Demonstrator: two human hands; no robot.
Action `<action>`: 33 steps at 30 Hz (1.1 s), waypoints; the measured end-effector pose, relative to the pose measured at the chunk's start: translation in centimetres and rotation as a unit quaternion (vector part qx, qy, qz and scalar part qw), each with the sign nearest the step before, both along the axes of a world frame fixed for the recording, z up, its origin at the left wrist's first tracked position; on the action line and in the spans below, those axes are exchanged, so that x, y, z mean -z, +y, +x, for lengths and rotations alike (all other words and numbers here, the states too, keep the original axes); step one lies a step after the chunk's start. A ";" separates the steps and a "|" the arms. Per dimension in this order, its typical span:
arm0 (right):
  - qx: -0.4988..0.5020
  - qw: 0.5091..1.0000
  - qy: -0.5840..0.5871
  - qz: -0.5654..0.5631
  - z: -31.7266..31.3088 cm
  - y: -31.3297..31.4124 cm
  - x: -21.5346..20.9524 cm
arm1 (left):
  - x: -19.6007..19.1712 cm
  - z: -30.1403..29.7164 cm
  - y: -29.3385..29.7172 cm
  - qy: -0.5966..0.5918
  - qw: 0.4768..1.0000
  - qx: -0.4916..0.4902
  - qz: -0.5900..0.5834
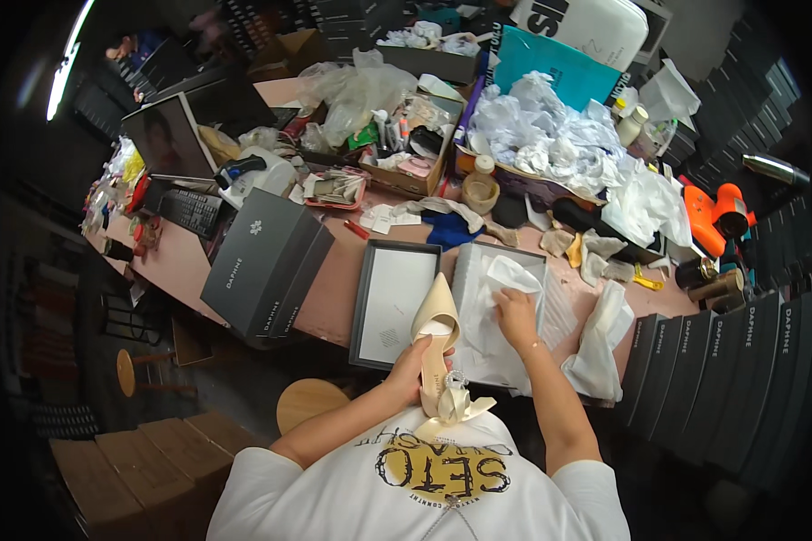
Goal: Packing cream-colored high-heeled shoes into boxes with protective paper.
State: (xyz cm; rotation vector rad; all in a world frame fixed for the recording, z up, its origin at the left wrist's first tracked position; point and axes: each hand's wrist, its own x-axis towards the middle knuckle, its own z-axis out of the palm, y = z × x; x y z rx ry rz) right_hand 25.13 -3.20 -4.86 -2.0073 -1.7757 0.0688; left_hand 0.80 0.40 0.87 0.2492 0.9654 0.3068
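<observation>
My left hand (413, 362) grips a cream pointed-toe shoe (435, 325) with a ribbon bow at its heel, held just above the table's near edge. My right hand (517, 317) rests on crumpled white tissue paper (505, 281) inside an open grey shoe box (478, 270). The box's grey lid (390, 302) lies upturned on the table just left of the shoe. A loose wad of white paper (600, 347) lies to the right of the box.
A closed dark shoe box (262, 261) stands at the left on the pink table (334, 279). Piled white paper (559, 144), cartons and small bottles crowd the far side. Stacked dark boxes (722, 361) line the right. An orange tool (722, 216) and a round stool (311, 401) are nearby.
</observation>
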 end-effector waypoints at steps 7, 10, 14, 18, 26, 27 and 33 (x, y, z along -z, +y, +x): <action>-0.083 0.976 0.190 -0.071 -8.1 -0.5 -8.4 | -1.3 1.5 -1.2 -0.093 0.992 -0.082 -0.017; -0.014 0.997 0.030 0.065 -9.0 2.9 -4.3 | -1.3 2.0 -2.6 -0.078 0.996 -0.010 0.042; -0.077 0.969 0.211 -0.101 -7.5 0.8 -6.4 | 0.3 0.5 -2.2 -0.002 0.998 -0.010 0.065; 0.032 0.977 -0.073 -0.197 -0.6 -1.0 1.5 | -0.4 0.7 -1.2 0.022 1.000 -0.017 -0.006; -0.011 0.912 0.409 -0.036 -5.3 -2.2 -8.1 | -0.2 0.8 -0.3 -0.058 0.998 -0.026 -0.014; -0.026 0.930 0.366 -0.030 -6.4 -2.3 -7.6 | -1.9 1.5 -0.4 -0.042 0.999 -0.027 -0.014; 0.039 0.983 0.171 0.059 -8.1 -2.0 -6.6 | -1.7 3.5 -1.3 -0.048 0.994 -0.006 0.097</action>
